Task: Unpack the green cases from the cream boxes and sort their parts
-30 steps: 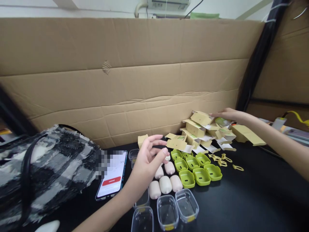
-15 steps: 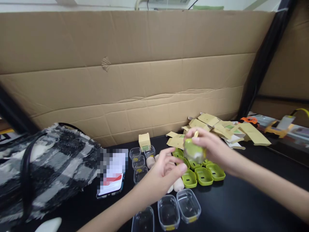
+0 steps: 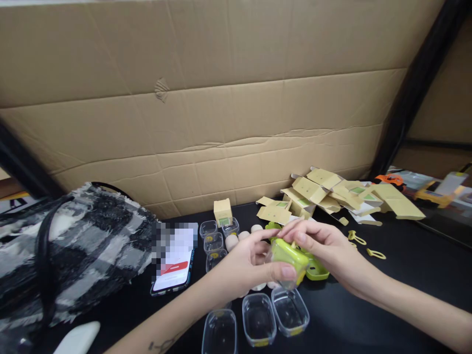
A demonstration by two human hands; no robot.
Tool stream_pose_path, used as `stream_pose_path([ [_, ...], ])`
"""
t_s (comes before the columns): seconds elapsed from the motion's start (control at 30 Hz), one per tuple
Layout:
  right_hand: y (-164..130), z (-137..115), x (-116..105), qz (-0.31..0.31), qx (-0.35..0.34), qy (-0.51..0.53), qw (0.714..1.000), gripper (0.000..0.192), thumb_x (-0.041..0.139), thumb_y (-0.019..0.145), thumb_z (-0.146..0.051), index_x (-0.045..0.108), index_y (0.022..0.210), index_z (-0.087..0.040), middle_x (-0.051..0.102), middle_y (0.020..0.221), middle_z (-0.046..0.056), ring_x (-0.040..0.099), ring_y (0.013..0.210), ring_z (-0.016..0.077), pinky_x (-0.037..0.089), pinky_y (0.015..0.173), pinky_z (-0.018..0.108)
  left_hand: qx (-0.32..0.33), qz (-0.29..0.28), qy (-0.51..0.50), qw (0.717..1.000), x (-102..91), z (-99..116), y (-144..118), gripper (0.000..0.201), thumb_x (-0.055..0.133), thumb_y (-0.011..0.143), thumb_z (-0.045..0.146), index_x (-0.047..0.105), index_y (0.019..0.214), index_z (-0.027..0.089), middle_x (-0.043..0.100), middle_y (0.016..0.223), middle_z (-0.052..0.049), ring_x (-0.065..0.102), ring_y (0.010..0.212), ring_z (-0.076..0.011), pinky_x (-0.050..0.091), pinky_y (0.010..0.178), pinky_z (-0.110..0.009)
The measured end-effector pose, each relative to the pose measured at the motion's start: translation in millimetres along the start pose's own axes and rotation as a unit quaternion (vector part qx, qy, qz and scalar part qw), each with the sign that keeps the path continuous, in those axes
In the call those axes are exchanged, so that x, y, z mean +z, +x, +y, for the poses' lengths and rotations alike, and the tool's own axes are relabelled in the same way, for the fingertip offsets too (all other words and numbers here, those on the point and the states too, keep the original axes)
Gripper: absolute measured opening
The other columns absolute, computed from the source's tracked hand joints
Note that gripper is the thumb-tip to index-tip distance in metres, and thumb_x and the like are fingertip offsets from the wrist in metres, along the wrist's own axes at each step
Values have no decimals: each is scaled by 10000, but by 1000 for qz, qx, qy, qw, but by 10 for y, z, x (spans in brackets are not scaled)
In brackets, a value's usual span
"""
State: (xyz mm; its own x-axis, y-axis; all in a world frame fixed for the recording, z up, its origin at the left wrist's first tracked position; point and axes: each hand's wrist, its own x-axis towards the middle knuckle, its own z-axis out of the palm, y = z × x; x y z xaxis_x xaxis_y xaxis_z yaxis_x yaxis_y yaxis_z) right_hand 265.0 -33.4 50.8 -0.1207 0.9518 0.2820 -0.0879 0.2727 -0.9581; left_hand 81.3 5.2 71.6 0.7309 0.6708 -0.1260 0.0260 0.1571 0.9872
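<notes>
A small container with a lime-green top and a clear plastic body (image 3: 289,255) is between my hands, above the black table. My left hand (image 3: 250,260) wraps its near-left side, thumb across the front. From the right, my right hand (image 3: 320,241) has its fingers on the green top, where a bit of yellow strap shows. Partly hidden beneath are lime-green shells (image 3: 317,272). Nearer me stand clear plastic cups (image 3: 258,319), with smaller-looking ones (image 3: 214,242) farther back. Several white rounded pieces (image 3: 231,242) lie behind my left hand.
Yellow strap loops (image 3: 376,253) lie to the right. Flattened cardboard boxes (image 3: 313,189) are heaped behind, near a small upright box (image 3: 222,211). A phone (image 3: 173,268) and a black-and-white checked bag (image 3: 103,236) occupy the left. A tall cardboard wall (image 3: 221,123) closes the back.
My right hand has brought the green container down and left to my left hand, which has closed around it. The view has tilted slightly downward.
</notes>
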Motion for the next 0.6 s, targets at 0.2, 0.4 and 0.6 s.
stream_pose_path([
  [0.2, 24, -90, -10, 153, 54, 140, 977, 275, 596, 844, -472, 602, 786, -203, 692, 842, 30, 652, 797, 171, 559, 659, 264, -7, -17, 65, 998, -203, 98, -11, 517, 760, 671, 267, 493, 1102, 165, 650, 968, -89, 613, 880, -200, 459, 791, -362],
  [0.4, 118, -139, -151, 218, 114, 241, 939, 136, 551, 894, -262, 599, 783, -199, 702, 772, 41, 670, 723, 154, 574, 527, 214, 67, 49, -16, 996, -356, 340, -118, 525, 744, 621, 372, 524, 1072, 218, 607, 954, -32, 582, 744, -146, 453, 605, -240],
  [0.6, -16, -19, -59, 150, 217, 263, 928, 49, 589, 871, -228, 614, 868, -186, 703, 836, 53, 679, 754, 164, 588, 586, 246, 105, 180, 247, 947, -503, 213, -828, 380, 694, 722, 324, 588, 1086, 305, 611, 1028, -10, 617, 954, -223, 492, 834, -317],
])
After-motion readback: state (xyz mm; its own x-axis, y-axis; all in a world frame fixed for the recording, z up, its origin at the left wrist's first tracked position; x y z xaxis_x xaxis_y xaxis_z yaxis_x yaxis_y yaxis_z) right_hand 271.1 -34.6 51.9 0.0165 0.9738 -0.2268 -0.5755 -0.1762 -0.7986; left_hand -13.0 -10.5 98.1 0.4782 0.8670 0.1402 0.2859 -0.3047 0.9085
